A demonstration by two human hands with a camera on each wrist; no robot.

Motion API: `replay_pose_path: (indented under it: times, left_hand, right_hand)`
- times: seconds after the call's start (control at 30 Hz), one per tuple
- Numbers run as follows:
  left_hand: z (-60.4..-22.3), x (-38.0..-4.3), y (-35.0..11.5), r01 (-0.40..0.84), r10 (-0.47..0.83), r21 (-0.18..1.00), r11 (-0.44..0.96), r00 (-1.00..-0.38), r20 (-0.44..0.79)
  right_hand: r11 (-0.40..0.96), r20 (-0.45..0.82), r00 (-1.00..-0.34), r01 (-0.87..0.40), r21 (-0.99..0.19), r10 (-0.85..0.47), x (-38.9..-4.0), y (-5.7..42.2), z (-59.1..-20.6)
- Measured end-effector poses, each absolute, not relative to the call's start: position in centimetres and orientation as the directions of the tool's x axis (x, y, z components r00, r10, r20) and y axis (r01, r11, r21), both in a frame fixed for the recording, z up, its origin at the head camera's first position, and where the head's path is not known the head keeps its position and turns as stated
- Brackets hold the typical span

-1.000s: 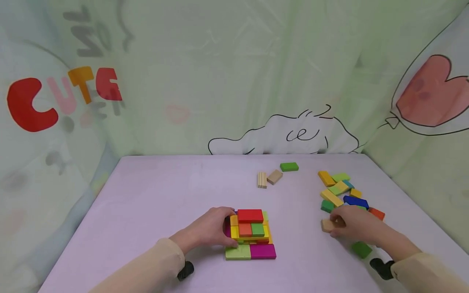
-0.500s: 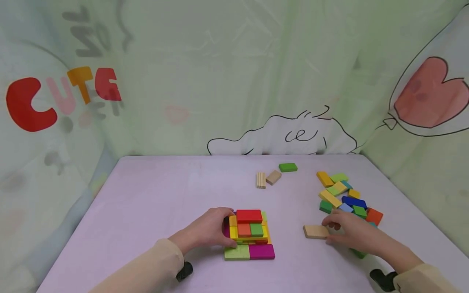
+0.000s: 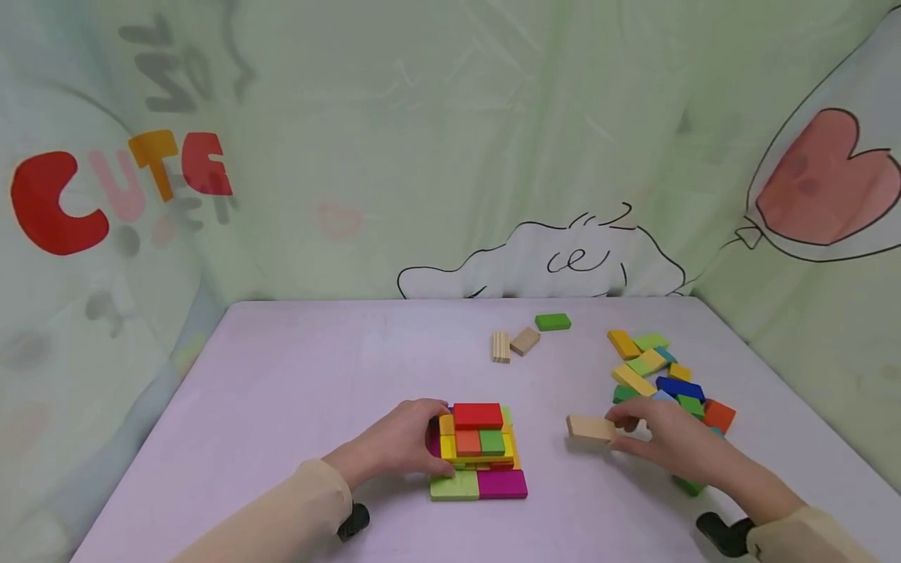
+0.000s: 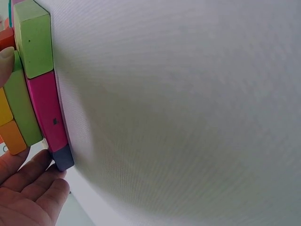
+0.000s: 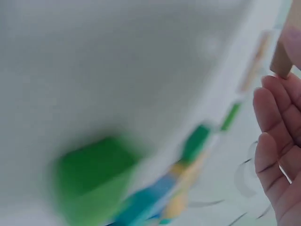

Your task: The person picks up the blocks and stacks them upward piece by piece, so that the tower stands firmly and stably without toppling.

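Note:
In the head view, a stepped stack of coloured blocks [image 3: 479, 443] stands mid-table, with a red block [image 3: 478, 416] on top. Its lowest front row shows a light green block [image 3: 454, 485] and a magenta block [image 3: 503, 484]. My left hand [image 3: 396, 439] holds the stack's left side, thumb at the front and fingers toward the back; the left wrist view shows these fingers [image 4: 44, 181] against the lower layers. To the right of the stack, my right hand [image 3: 658, 438] pinches one end of a plain wooden block [image 3: 590, 428], held just above the table.
A loose heap of coloured blocks [image 3: 681, 389] lies at the right. A green block [image 3: 688, 485] is partly hidden below the right wrist. Farther back are two plain wooden blocks [image 3: 525, 341] and a bright green block [image 3: 553, 321]. A printed curtain [image 3: 450, 156] hangs behind the table.
My right hand has drawn the plain wooden block leftward from the heap and lifted it slightly. The left hand has stayed at the stack.

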State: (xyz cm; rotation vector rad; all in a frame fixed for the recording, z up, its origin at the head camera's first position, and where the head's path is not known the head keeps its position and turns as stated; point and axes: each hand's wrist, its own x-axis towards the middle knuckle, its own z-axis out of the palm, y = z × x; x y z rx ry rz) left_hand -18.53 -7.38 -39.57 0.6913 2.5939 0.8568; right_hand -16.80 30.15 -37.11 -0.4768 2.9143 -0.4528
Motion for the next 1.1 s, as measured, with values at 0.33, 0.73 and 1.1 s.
replay_pose_path:
  times: [0.33,0.73,1.1]
  left_hand:
    - [-39.6,-18.6,-7.6,0.341,0.537,0.629,0.699,-0.830,-0.147]
    - [-39.8,-18.6,-7.5,0.349,0.551,0.641,0.684,-0.822,-0.141]
    - [-39.7,-18.7,-7.5,0.355,0.550,0.638,0.683,-0.825,-0.129]
  right_hand:
    - [0.831,-0.007,-0.878,-0.450,-0.328,-0.478,-15.4,20.8,-33.4]
    - [0.807,0.053,-0.833,-0.548,-0.220,-0.551,-15.3,17.1,-33.7]
    - [0.799,0.065,-0.822,-0.565,-0.204,-0.565,-15.5,16.5,-33.7]
